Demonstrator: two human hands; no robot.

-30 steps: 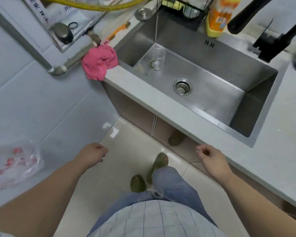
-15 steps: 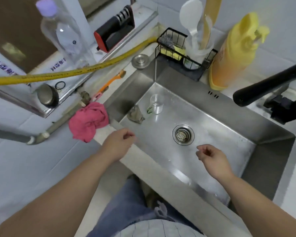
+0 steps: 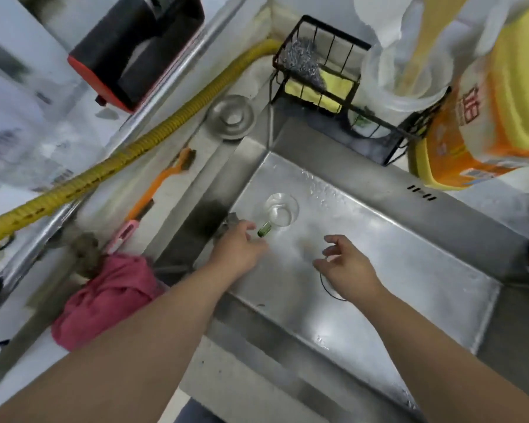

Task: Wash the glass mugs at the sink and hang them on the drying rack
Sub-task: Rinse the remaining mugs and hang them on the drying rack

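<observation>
Both forearms reach over the front rim of the steel sink (image 3: pixel 379 175). The right hand (image 3: pixel 348 267) hovers over the basin floor, fingers loosely curled and spread, empty. The left hand (image 3: pixel 242 248) sits lower left, fingers partly curled, fingertips just short of the green handle (image 3: pixel 264 229); it grips nothing. Just beyond both hands the glass mug (image 3: pixel 281 209) stands upright on the basin floor, mouth up, its handle pointing back toward the left hand. Farther off, a black wire caddy (image 3: pixel 318 71) hangs at the back corner.
</observation>
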